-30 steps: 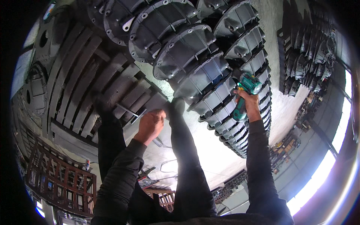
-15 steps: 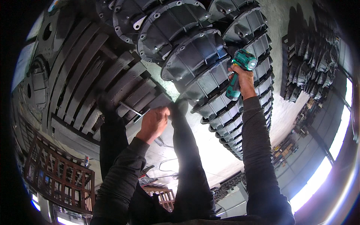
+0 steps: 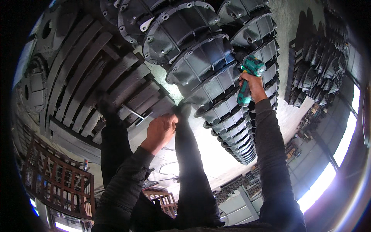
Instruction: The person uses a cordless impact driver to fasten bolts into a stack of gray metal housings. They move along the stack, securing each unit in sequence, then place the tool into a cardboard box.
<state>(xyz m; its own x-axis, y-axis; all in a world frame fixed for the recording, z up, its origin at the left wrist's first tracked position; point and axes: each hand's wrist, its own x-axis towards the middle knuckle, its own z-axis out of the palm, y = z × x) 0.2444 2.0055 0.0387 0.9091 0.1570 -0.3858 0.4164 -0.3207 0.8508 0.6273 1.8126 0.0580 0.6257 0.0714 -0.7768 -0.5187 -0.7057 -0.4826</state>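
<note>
My right hand [image 3: 255,86] is wrapped around the grip of a green and black cordless drill [image 3: 253,65]. Its front end reaches in among the stacked dark metal housings [image 3: 201,58], which have ribs and bolt holes along their flanges; the tip is hidden. In front of my legs, my left hand [image 3: 159,133] is closed with the fingers curled in. Anything inside it is too small or hidden to make out. Close to that hand, a T-handled metal tool [image 3: 133,111] lies over the wooden pallet [image 3: 87,73].
Long rows of nested housings run down the middle right. A pile of dark metal parts [image 3: 320,69] stands at the far right. A brown slatted crate [image 3: 58,178] is at the lower left, with a small can [image 3: 85,164] near it. A cable [image 3: 166,168] trails across the floor.
The view has shifted slightly. My left hand has moved a little down and to the right, still closed. The drill stays in my right hand at nearly the same spot by the housings.
</note>
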